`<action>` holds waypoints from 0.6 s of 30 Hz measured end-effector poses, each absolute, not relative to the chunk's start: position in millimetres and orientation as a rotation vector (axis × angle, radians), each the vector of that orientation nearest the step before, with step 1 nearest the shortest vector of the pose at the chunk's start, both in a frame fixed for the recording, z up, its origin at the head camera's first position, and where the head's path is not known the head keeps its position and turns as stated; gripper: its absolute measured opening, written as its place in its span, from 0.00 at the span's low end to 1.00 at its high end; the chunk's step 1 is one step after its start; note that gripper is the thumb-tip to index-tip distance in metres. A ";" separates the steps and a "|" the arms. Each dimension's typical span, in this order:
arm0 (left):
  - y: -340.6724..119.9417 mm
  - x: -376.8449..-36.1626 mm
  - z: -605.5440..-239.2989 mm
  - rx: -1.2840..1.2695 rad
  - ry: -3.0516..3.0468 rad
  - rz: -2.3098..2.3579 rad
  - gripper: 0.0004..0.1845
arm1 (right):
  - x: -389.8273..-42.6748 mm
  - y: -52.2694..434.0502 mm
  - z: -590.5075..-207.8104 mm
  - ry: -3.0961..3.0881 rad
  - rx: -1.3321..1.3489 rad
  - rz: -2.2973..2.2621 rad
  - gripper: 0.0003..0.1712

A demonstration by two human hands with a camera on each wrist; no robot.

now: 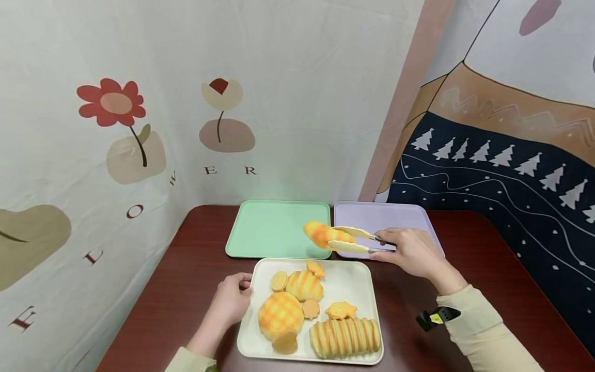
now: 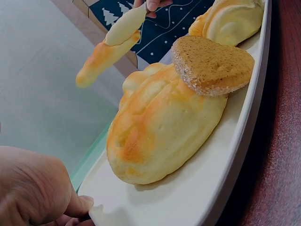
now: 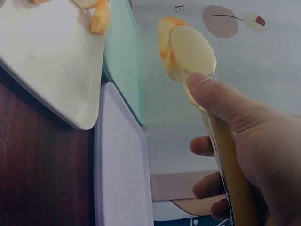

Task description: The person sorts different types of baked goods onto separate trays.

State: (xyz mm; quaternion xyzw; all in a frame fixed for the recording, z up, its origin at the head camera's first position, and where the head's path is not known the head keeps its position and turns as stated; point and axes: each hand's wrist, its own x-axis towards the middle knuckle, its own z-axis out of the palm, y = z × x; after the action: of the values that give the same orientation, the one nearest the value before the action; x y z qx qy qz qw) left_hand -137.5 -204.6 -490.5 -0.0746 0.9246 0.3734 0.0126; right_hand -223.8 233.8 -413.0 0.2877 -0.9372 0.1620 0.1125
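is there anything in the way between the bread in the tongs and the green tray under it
Nothing visible is. The right hand grips the tongs, which hold the long bread roll in the air over the near right corner of the green tray. That tray's surface looks bare.
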 end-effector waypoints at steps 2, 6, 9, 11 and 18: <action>-204.7 -137.9 -491.0 -0.230 2.885 1.164 0.15 | -225.6 232.1 -415.0 -2.746 0.848 0.483 0.37; -205.1 -138.3 -491.3 -0.229 2.892 1.159 0.15 | -229.6 228.3 -419.4 -2.743 0.848 0.482 0.37; -205.3 -138.3 -491.2 -0.233 2.892 1.156 0.15 | -232.9 225.1 -422.2 -2.750 0.845 0.478 0.38; -205.3 -138.2 -491.0 -0.235 2.889 1.155 0.15 | -235.0 222.8 -423.4 -2.761 0.840 0.478 0.38; -204.3 -138.7 -490.7 -0.230 2.889 1.145 0.15 | -240.3 216.1 -424.4 -2.794 0.838 0.496 0.37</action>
State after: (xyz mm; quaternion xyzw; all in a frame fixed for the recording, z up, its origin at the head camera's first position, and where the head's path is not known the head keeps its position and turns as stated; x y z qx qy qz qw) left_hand -138.7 -204.3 -490.7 -0.0737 0.9271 0.3673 0.0129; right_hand -240.3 216.1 -424.4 0.2821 -0.9403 0.1670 0.0911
